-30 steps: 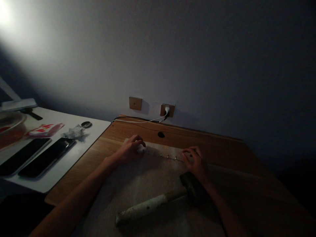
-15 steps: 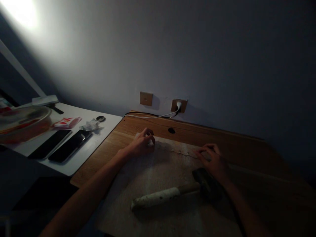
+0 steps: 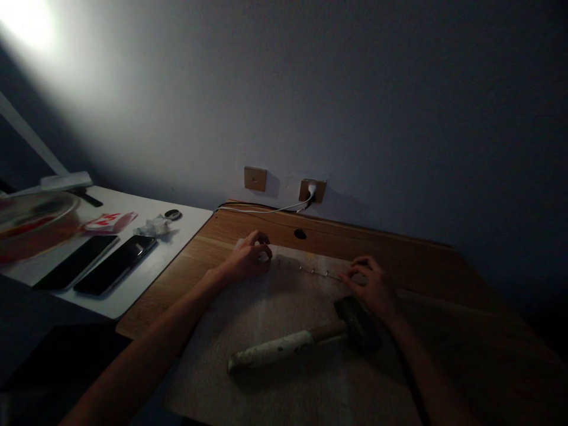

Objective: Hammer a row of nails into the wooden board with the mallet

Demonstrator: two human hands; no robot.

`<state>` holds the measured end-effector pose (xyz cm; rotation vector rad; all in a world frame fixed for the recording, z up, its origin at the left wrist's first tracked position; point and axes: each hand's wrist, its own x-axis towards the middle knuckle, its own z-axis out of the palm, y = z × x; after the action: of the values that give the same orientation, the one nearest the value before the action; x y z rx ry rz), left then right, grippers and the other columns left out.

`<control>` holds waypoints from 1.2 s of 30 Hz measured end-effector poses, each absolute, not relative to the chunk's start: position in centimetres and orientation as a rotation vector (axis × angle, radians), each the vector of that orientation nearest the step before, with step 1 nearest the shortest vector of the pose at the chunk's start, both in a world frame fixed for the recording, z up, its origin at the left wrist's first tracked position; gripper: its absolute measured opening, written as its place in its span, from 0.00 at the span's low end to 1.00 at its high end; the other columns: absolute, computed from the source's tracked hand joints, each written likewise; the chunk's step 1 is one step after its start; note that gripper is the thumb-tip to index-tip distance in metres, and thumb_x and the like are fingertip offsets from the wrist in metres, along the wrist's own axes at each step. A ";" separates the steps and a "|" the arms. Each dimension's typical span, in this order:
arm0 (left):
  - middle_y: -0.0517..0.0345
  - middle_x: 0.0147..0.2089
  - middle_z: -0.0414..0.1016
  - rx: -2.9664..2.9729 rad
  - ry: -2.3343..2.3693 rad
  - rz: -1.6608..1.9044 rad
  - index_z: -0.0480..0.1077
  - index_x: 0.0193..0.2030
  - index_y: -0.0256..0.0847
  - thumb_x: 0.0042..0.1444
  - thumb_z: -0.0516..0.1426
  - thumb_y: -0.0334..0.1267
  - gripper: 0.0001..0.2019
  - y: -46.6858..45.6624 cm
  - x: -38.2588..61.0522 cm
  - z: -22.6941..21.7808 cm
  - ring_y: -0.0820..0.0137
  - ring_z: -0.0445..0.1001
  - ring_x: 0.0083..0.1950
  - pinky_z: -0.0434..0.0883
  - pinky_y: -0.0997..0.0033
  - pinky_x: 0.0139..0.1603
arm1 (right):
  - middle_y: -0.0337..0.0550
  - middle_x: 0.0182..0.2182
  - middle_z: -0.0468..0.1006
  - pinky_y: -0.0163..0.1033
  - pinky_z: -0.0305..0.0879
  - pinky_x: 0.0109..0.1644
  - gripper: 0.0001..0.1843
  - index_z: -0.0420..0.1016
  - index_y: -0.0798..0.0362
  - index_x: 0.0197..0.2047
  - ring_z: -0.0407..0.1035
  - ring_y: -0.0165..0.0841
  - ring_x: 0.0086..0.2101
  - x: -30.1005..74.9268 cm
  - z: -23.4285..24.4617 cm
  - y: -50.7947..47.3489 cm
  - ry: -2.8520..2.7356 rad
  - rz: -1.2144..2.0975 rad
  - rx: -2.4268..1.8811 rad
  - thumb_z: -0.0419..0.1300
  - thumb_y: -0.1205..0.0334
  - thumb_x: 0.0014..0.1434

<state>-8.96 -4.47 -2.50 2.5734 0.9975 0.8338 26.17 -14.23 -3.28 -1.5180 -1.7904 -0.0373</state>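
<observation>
A pale wooden board (image 3: 204, 367) lies on the wooden desk under both hands. Small shiny metal pieces, nails or hooks (image 3: 313, 271), stand in a row near its far edge, with a thin dark strand (image 3: 333, 276) running along them. At the strand's right end, the fingertips of my right hand (image 3: 370, 288) are pinched together on it. My left hand (image 3: 248, 258) rests at the row's left end, fingers curled into a pinch; what is between them is too small to make out. A hammer (image 3: 284, 348) with a white-wrapped handle lies nearer me, its dark head close under my right wrist.
The wooden desk (image 3: 199, 251) meets a wall with two socket plates (image 3: 255, 178); a white plug (image 3: 312, 189) sits in one. On the white table (image 3: 118, 305) at left are two phones (image 3: 115, 265), crumpled plastic (image 3: 154, 227), a red-white packet (image 3: 109, 222) and a clear round container (image 3: 39, 222).
The whole view has shifted slightly, so everything appears a little further left. Both hands keep nearly the same pose over the row, and the hammer lies where it was.
</observation>
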 end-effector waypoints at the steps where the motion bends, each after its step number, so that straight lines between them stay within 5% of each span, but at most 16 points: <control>1: 0.52 0.53 0.68 2.569 1.000 0.834 0.79 0.38 0.42 0.51 0.65 0.33 0.07 -4.5 -9.0 -2.5 0.63 0.72 0.51 0.70 0.61 0.57 | 0.46 0.36 0.74 0.47 0.71 0.45 0.27 0.77 0.48 0.24 0.73 0.40 0.37 26.2 -3.3 -14.2 -1.789 -0.035 -1.514 0.59 0.35 0.62; 15: 0.51 0.53 0.68 2.540 1.018 0.854 0.78 0.38 0.41 0.56 0.63 0.34 0.03 -4.7 -8.8 -2.3 0.62 0.71 0.54 0.70 0.62 0.57 | 0.49 0.37 0.76 0.49 0.73 0.43 0.20 0.80 0.50 0.29 0.75 0.43 0.37 25.9 -2.9 -14.1 -1.718 0.073 -1.464 0.62 0.43 0.61; 26: 0.51 0.53 0.72 2.562 0.953 0.882 0.76 0.39 0.40 0.61 0.61 0.36 0.04 -4.3 -8.9 -3.0 0.64 0.74 0.53 0.69 0.63 0.57 | 0.47 0.36 0.87 0.45 0.77 0.41 0.15 0.82 0.50 0.39 0.81 0.41 0.35 25.2 -2.9 -14.2 -1.647 0.291 -1.494 0.59 0.50 0.63; 36: 0.53 0.49 0.78 2.604 0.852 0.912 0.75 0.38 0.41 0.56 0.62 0.31 0.03 -3.8 -8.7 -3.0 0.64 0.75 0.51 0.72 0.64 0.54 | 0.47 0.38 0.85 0.43 0.76 0.40 0.14 0.84 0.47 0.38 0.80 0.40 0.37 24.7 -2.6 -14.2 -1.641 0.337 -1.441 0.60 0.51 0.61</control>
<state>-8.66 -3.82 -3.04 2.6044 0.8521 0.9116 24.66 -14.16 -2.58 -1.4410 -1.6411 0.3369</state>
